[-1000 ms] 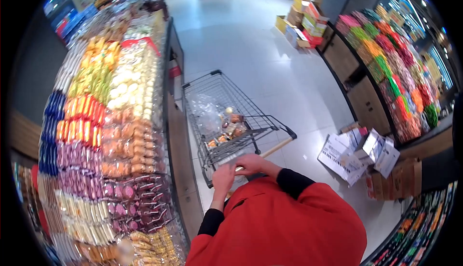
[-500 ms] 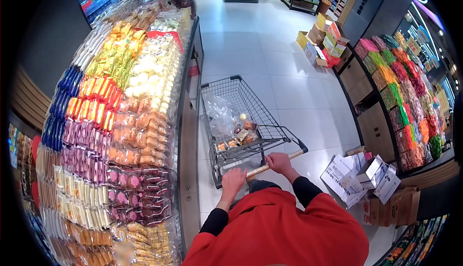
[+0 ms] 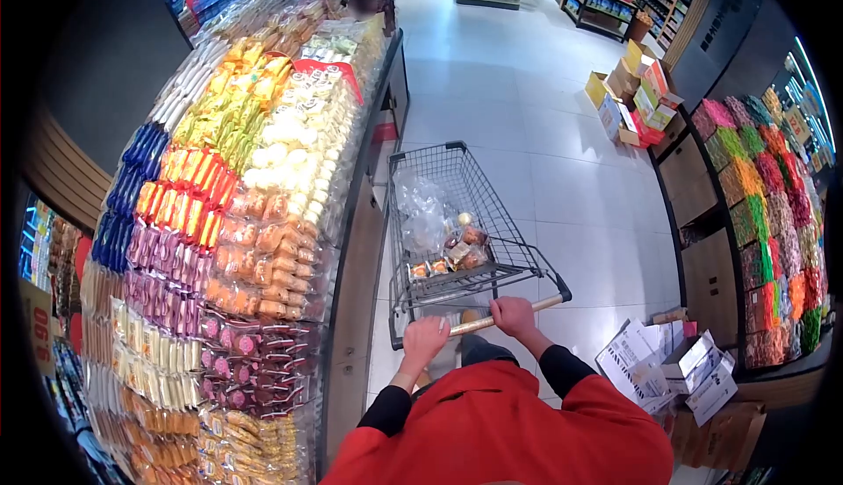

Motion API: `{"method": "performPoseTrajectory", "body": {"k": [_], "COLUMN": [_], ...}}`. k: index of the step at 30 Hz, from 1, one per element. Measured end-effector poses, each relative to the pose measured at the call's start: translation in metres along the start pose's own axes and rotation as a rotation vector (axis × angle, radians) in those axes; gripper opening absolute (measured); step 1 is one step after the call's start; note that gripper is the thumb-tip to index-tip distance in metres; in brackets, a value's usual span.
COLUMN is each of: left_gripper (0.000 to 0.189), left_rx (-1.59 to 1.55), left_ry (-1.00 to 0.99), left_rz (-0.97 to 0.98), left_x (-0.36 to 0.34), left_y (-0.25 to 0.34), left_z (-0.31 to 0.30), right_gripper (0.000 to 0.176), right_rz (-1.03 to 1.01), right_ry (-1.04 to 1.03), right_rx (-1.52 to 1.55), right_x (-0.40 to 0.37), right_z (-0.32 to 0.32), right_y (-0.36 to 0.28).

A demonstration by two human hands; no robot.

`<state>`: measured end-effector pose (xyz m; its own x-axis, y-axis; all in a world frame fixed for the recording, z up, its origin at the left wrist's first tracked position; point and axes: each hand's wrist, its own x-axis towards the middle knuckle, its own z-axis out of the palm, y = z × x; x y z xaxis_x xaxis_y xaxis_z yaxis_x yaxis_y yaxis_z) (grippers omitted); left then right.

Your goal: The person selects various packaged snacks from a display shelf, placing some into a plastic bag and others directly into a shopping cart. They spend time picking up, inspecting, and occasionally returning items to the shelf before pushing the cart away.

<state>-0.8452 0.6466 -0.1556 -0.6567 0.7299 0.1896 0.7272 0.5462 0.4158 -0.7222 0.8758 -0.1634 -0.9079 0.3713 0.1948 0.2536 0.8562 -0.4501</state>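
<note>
A black wire shopping cart [image 3: 492, 213] stands in front of me, its light-coloured handle [image 3: 479, 322] running across just ahead of my body. My left hand [image 3: 428, 337] is wrapped round the handle's left end. Further right, my right hand [image 3: 515, 314] grips the same handle, fingers closed over it. Inside the basket lie clear plastic bags [image 3: 423, 213], a bag of round reddish-brown items [image 3: 470, 246] and several small orange-and-white packs [image 3: 428, 269] near the handle end. My fingertips are partly hidden beneath the handle.
Along my left runs a counter heaped with wrapped snacks [image 3: 263, 230]. Opened cartons [image 3: 634, 98] sit ahead on the right, and flattened white boxes [image 3: 659, 362] lie on the floor nearby. Colourful packets [image 3: 762, 221] fill a right-hand display. Between them stretches the tiled aisle [image 3: 492, 72].
The view has turned slightly left, so the counter, cart and cartons appear further right. Both hands stay on the cart handle.
</note>
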Motion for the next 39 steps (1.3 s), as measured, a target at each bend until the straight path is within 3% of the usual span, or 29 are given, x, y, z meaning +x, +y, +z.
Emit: {"method": "performPoseTrajectory", "body": {"k": [7, 9, 10, 12, 16, 17, 18, 20, 22, 26, 28, 32, 38, 39], "left_gripper": [0.032, 0.031, 0.030, 0.028, 0.025, 0.024, 0.023, 0.022, 0.021, 0.022, 0.024, 0.026, 0.029, 0.030], "left_rx": [-0.016, -0.014, 0.014, -0.040, -0.057, -0.041, -0.027, -0.037, -0.024, -0.023, -0.013, 0.000, -0.003, 0.017], "left_ry": [-0.092, -0.105, -0.256, -0.179, -0.232, -0.251, -0.277, -0.301, -0.309, -0.340, -0.355, -0.345, -0.358, -0.350], "left_rz": [-0.117, -0.161, -0.221, -0.177, -0.228, -0.221, -0.218, -0.220, -0.195, -0.216, -0.244, -0.244, -0.223, -0.198], "left_x": [0.054, 0.066, 0.075, 0.086, 0.111, 0.116, 0.115, 0.117, 0.120, 0.125, 0.125, 0.128, 0.124, 0.126], "left_y": [-0.018, -0.024, -0.025, -0.029, -0.023, -0.023, -0.024, -0.030, -0.029, -0.028, -0.027, -0.030, -0.039, -0.038], "left_z": [0.010, 0.013, 0.007, 0.006, -0.004, -0.005, -0.004, 0.000, -0.001, -0.001, 0.001, 0.004, 0.009, 0.008], "right_gripper": [0.041, 0.044, 0.044, 0.048, 0.047, 0.040, 0.040, 0.032, 0.026, 0.039, 0.047, 0.046, 0.047, 0.049], "right_rz": [0.079, 0.157, 0.181, 0.194, 0.208, 0.209, 0.221, 0.215, 0.321, 0.332, 0.459, 0.370, 0.228, 0.352], "right_ry": [-0.143, -0.276, -0.314, -0.342, -0.700, -0.821, -0.834, -0.658, -0.587, -0.487, -0.465, -0.420, -0.279, -0.366], "right_rx": [0.023, 0.044, 0.062, 0.061, 0.146, 0.219, 0.228, 0.521, 0.591, 0.374, 0.230, 0.054, -0.071, -0.095], "right_x": [0.050, 0.066, 0.072, 0.077, 0.102, 0.113, 0.124, 0.157, 0.206, 0.270, 0.298, 0.318, 0.326, 0.332], "right_z": [0.004, -0.003, -0.001, 0.015, 0.001, -0.004, -0.005, 0.000, -0.001, 0.106, 0.153, 0.262, 0.333, 0.319], "right_y": [0.019, 0.017, 0.020, 0.033, 0.042, 0.048, 0.057, 0.081, 0.099, 0.183, 0.214, 0.286, 0.332, 0.319]}}
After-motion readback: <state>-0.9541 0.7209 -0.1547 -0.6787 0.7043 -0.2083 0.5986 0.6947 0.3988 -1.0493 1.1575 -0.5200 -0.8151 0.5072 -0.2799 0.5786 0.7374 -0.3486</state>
